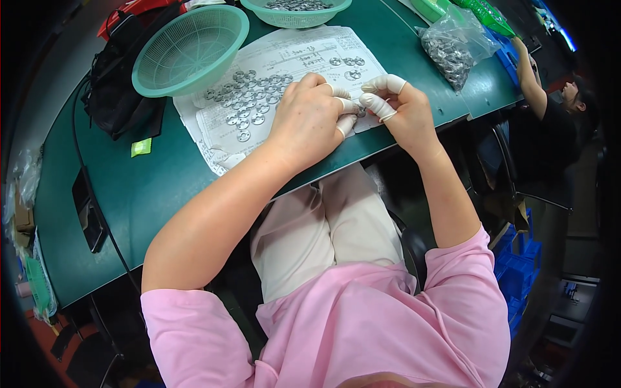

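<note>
My left hand (305,119) and my right hand (407,116) meet over the near edge of a printed paper sheet (213,139). White finger cots cover several fingertips on both. Each hand is closed in a pinch, and between the fingertips shows a small shiny metal part (361,111), mostly hidden. Left of my left hand, several round metal discs with holes (243,103) lie in rows on the sheet. A few more discs (347,61) lie beyond my right hand.
An empty green mesh basket (191,52) stands at the far left; a second basket (297,18) holds metal pieces. At the far right lies a clear bag of metal parts (449,55). A black bag (119,90), phone (88,210) and cable lie left. Another person (543,123) sits right.
</note>
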The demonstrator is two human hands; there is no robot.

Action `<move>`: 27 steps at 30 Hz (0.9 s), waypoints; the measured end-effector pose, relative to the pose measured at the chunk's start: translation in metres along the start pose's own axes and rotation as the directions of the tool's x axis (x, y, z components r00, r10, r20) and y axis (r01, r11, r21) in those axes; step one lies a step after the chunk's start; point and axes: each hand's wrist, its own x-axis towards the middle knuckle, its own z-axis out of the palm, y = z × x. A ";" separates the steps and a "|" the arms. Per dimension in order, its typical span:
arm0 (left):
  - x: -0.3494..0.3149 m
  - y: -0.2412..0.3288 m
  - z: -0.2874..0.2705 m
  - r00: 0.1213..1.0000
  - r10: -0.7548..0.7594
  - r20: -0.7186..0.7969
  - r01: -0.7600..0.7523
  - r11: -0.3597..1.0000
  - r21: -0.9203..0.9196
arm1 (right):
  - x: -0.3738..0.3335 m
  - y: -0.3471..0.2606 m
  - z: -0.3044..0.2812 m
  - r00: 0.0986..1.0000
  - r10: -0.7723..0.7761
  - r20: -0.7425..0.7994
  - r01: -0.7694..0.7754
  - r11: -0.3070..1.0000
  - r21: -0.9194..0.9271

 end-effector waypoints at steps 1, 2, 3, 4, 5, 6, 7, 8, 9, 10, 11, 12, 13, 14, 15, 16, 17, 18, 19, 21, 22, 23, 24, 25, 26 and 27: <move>0.000 0.000 -0.001 1.000 0.000 0.000 0.000 1.000 0.000 | 0.001 0.000 -0.001 1.000 0.001 0.000 -0.001 1.000 0.000; 0.000 0.000 -0.001 1.000 -0.001 0.010 0.001 1.000 0.000 | 0.001 0.000 -0.002 1.000 -0.001 0.012 0.001 1.000 -0.008; 0.000 0.000 -0.002 1.000 -0.003 0.020 0.003 1.000 0.001 | 0.001 0.000 -0.003 1.000 -0.002 0.024 0.002 1.000 -0.016; 0.000 0.000 -0.002 1.000 -0.005 0.030 0.005 1.000 0.002 | 0.001 0.000 -0.004 0.999 -0.003 0.036 0.004 1.000 -0.023; 0.000 0.001 -0.002 1.000 -0.005 0.031 0.005 1.000 0.001 | 0.001 0.000 -0.004 0.999 -0.002 0.036 0.003 1.000 -0.023; 0.000 0.001 -0.002 1.000 -0.004 0.029 0.004 1.000 0.005 | 0.001 0.001 -0.004 0.999 -0.013 0.035 0.014 0.999 -0.031; 0.000 0.001 -0.002 1.000 -0.003 0.026 0.003 1.000 0.009 | 0.001 0.001 -0.004 0.999 -0.023 0.034 0.025 0.999 -0.039; 0.000 0.001 -0.002 1.000 -0.003 0.024 0.002 1.000 0.013 | 0.002 0.001 -0.003 0.999 -0.034 0.033 0.036 0.998 -0.046; -0.001 0.001 -0.001 1.000 -0.004 0.025 0.003 1.000 0.012 | 0.001 0.003 -0.003 0.999 -0.033 0.034 0.034 0.998 -0.047; -0.001 0.000 0.000 1.000 0.005 0.009 -0.005 1.000 0.022 | 0.001 0.005 -0.001 0.994 -0.109 0.020 0.110 0.989 -0.101; -0.002 0.000 0.001 1.000 0.014 -0.006 -0.013 0.999 0.033 | 0.000 0.008 0.000 0.983 -0.185 0.011 0.184 0.970 -0.157; -0.001 0.001 0.001 1.000 0.023 -0.021 -0.022 0.999 0.042 | 0.000 0.010 0.001 0.966 -0.259 0.006 0.255 0.943 -0.213; -0.001 0.001 0.001 1.000 0.023 -0.020 -0.022 0.999 0.039 | -0.001 0.011 0.001 0.967 -0.256 0.007 0.252 0.944 -0.214; -0.001 0.001 0.001 1.000 0.020 -0.013 -0.020 0.999 0.027 | -0.001 0.012 0.002 0.950 -0.312 -0.002 0.300 0.915 -0.268; -0.001 0.001 0.001 1.000 0.018 -0.006 -0.018 1.000 0.014 | -0.001 0.013 0.003 0.930 -0.366 -0.007 0.345 0.882 -0.322; -0.001 0.001 0.000 1.000 0.017 0.001 -0.017 1.000 0.001 | -0.002 0.013 0.004 0.908 -0.420 -0.009 0.386 0.843 -0.376; -0.001 0.001 0.000 1.000 0.015 0.003 -0.015 1.000 -0.003 | -0.001 0.013 0.005 0.909 -0.416 -0.007 0.383 0.844 -0.376; -0.001 0.001 0.000 1.000 0.017 0.003 -0.017 1.000 0.011 | 0.001 0.012 0.006 0.933 -0.360 -0.006 0.339 0.882 -0.329; -0.001 0.000 -0.001 1.000 0.019 0.003 -0.019 0.999 0.025 | 0.003 0.011 0.006 0.953 -0.303 -0.002 0.291 0.914 -0.282; -0.002 0.001 0.001 1.000 0.022 0.004 -0.022 0.999 0.037 | 0.002 0.012 0.005 0.970 -0.243 0.004 0.237 0.943 -0.235; -0.002 0.002 0.001 1.000 0.020 0.004 -0.020 0.999 0.035 | 0.001 0.014 0.005 0.969 -0.246 0.004 0.240 0.942 -0.236; -0.002 0.003 0.002 1.000 0.018 0.003 -0.018 0.999 0.032 | 0.000 0.013 0.005 0.969 -0.249 0.004 0.242 0.941 -0.236; -0.003 0.003 0.002 1.000 0.017 0.002 -0.017 0.999 0.030 | -0.001 0.013 0.004 0.968 -0.251 0.004 0.245 0.940 -0.237; -0.002 0.003 0.002 1.000 0.017 0.002 -0.017 0.999 0.029 | 0.000 0.013 0.003 0.968 -0.251 0.004 0.244 0.940 -0.237; -0.002 0.002 0.001 1.000 0.016 0.005 -0.016 0.999 0.041 | 0.001 0.012 0.003 0.960 -0.279 0.012 0.272 0.928 -0.253; -0.001 0.001 0.001 1.000 0.016 0.008 -0.016 0.998 0.053 | 0.003 0.008 0.004 0.952 -0.306 0.018 0.299 0.916 -0.268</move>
